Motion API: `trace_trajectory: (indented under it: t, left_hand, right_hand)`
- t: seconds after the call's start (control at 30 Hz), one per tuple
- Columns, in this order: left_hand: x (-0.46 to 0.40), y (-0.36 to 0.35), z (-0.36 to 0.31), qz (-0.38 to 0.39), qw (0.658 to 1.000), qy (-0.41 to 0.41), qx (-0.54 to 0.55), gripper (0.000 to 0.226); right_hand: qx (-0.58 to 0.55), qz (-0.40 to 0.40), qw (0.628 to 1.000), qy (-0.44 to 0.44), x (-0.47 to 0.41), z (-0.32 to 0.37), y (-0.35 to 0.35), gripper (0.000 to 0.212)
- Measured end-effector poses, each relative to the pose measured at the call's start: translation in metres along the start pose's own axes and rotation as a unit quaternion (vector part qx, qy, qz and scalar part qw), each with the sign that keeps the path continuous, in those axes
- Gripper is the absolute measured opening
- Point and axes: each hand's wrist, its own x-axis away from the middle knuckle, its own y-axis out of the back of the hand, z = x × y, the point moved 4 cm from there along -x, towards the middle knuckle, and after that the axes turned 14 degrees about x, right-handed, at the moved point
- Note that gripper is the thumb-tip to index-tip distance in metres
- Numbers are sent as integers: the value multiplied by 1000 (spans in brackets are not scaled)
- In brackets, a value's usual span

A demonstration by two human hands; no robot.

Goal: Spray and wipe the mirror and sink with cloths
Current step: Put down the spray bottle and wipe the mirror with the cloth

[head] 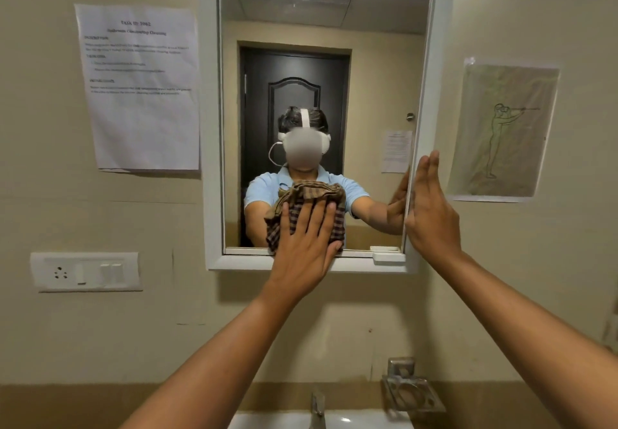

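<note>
A white-framed mirror (pixel 321 94) hangs on the wall above the sink (pixel 354 420). A brown checked cloth (pixel 314 204) lies flat against the lower part of the glass. My left hand (pixel 304 248) presses on it with straight, spread fingers. My right hand (pixel 431 214) rests with straight fingers against the mirror's right edge, which stands slightly out from the frame. The glass reflects a person, both hands and a dark door.
A printed sheet (pixel 140 87) is taped left of the mirror, and a drawing (pixel 505 130) to the right. A switch plate (pixel 87 271) sits low on the left. A tap (pixel 317 405) and a metal soap holder (pixel 411 392) stand over the sink.
</note>
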Motion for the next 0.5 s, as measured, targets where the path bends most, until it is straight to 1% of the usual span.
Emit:
trace_trajectory:
  t: [0.07,0.27,0.37,0.5]
  left_hand:
    - [-8,-7,-20,5,1000,-10,8,68]
    - [-26,-23,-66,26,998,-42,34,67]
    - [-30,-25,-76,42,996,-58,52,76]
    - [-25,-24,-68,56,992,-105,45,87]
  right_hand:
    - [17,-5,1000,-1,2,-6,-7,72]
    - [-4,8,999,50,5,-17,-10,77]
    - [-17,1,998,54,6,-20,-13,70]
    - [-32,0,999,40,5,-24,-19,78]
